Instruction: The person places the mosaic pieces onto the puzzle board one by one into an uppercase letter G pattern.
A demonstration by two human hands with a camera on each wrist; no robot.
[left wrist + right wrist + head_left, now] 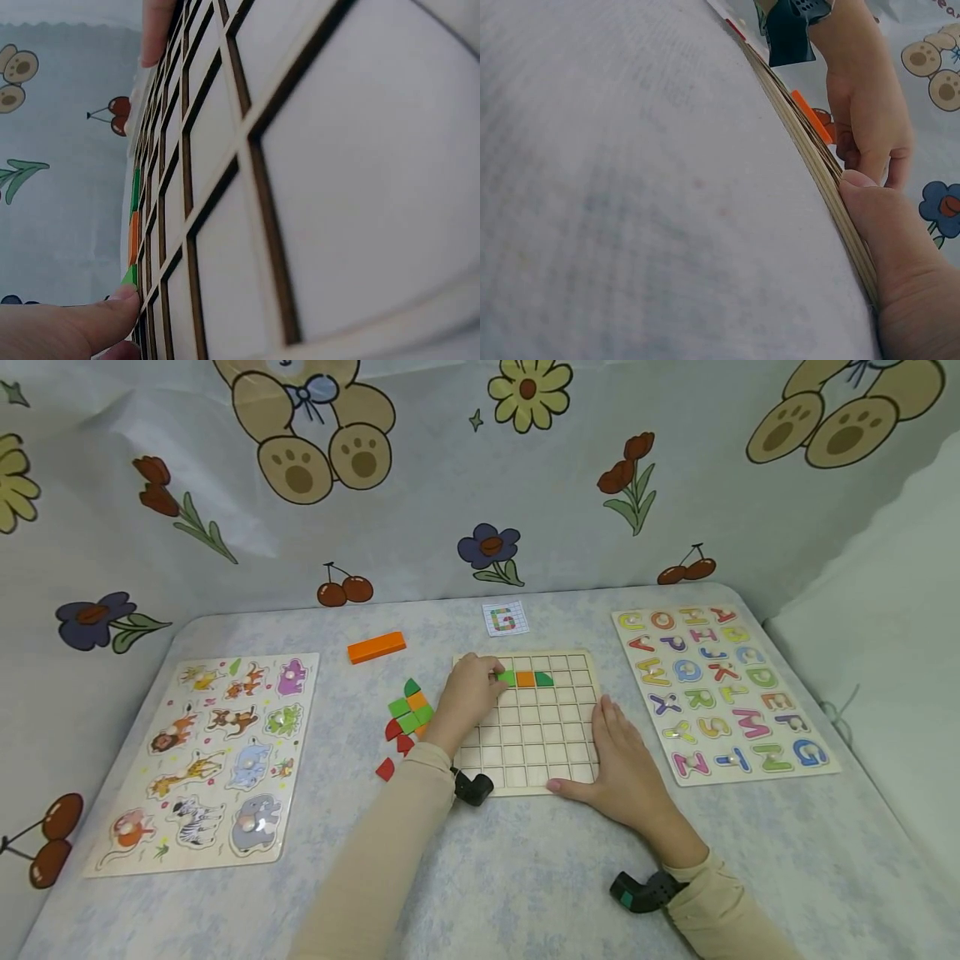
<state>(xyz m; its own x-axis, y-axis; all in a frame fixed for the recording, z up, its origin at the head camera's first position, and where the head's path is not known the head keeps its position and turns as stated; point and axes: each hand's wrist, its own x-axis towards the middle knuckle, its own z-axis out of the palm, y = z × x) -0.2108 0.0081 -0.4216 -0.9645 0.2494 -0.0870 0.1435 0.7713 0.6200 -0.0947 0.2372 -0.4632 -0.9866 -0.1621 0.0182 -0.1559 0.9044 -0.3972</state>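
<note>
A pale wooden grid board (pixel 532 732) lies in front of me. Near its top edge a green tile (pixel 507 678), an orange square tile (pixel 526 679) and a green quarter-round tile (pixel 544 679) sit in a row. My left hand (pixel 469 697) reaches over the board's upper left and pinches the leftmost green tile; the thumb tip is right on it in the left wrist view. My right hand (pixel 630 768) rests along the board's right side, fingers straight, with the thumb (pixel 877 217) on the near edge.
Loose green, orange and red tiles (pixel 408 721) lie left of the board. Behind them is an orange bar (pixel 377 647). A card with a G pattern (pixel 506 619) lies behind the board. An animal puzzle (pixel 202 760) stands left, a letter puzzle (pixel 723 693) right.
</note>
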